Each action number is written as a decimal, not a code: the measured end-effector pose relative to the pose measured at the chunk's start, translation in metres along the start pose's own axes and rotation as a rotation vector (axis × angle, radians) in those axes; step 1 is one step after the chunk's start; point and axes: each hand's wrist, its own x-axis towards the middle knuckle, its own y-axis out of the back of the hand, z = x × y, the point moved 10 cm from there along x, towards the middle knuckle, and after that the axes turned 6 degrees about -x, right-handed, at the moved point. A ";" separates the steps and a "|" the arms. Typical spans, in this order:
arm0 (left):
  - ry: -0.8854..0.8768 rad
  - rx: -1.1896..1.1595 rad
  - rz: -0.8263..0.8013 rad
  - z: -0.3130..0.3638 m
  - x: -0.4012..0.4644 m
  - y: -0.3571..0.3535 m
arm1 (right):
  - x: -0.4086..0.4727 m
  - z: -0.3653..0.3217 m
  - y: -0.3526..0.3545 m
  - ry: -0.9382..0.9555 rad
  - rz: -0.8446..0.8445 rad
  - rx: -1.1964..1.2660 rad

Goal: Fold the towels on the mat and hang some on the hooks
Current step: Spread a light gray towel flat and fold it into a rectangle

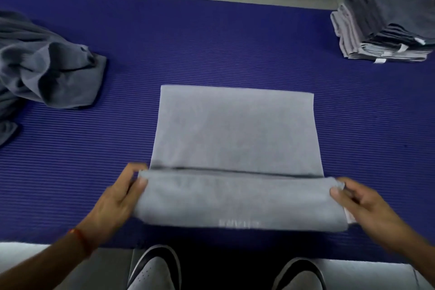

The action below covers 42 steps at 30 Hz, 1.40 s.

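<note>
I am pinching the towel (235,148) ends with both hands (left hand (117,198), right hand (362,205)), folding it evenly away from the mat's (211,42) near edge.

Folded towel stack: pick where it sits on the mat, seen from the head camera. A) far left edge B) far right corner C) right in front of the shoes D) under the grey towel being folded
B: the folded towel stack sits at the blue mat's far right corner, while the crumpled towels lie at the left.

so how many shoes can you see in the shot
2: a left shoe and a right shoe, both at the bottom edge, below the blue mat; each partly cut off.
</note>
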 end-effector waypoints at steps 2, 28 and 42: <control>0.023 0.001 0.002 -0.002 -0.018 0.000 | -0.006 -0.001 -0.004 -0.021 -0.030 0.029; 0.146 0.256 0.327 0.030 0.201 0.035 | 0.172 -0.107 0.061 0.105 0.578 -0.532; -0.672 0.938 -0.245 0.087 0.087 -0.150 | 0.136 -0.060 0.037 -0.165 0.491 -0.778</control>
